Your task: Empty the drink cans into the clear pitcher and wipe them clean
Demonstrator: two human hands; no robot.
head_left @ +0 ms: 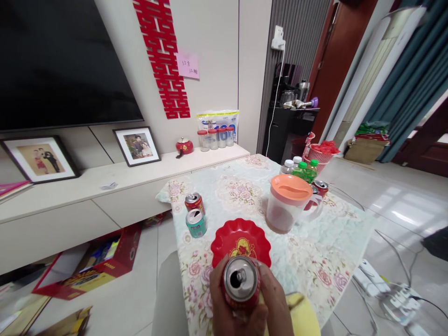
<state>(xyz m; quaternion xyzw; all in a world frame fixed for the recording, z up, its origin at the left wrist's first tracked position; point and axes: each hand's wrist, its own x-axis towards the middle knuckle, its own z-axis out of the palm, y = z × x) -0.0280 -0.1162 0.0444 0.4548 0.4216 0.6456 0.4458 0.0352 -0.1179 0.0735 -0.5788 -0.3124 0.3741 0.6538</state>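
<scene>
Between my two hands is a red drink can (241,282), upright, its top opened. My left hand (220,298) wraps its left side and my right hand (275,298) closes round its right side. Just beyond the can lies a red scalloped plate (224,233) with a gold print. A yellow cloth (304,317) lies partly under my right hand. To the left stand an opened green can (196,224) and another red can (193,202). A clear pitcher (282,214) with an orange lid (291,186) stands to the right, holding some liquid.
Behind the pitcher are several bottles (299,170), more red cans (320,187) and a pink basket (320,156). The floral tablecloth (241,189) covers the table. Framed photos (137,145) and several jars (213,139) line the cabinet. Power strips (399,301) and cables lie on the floor at right.
</scene>
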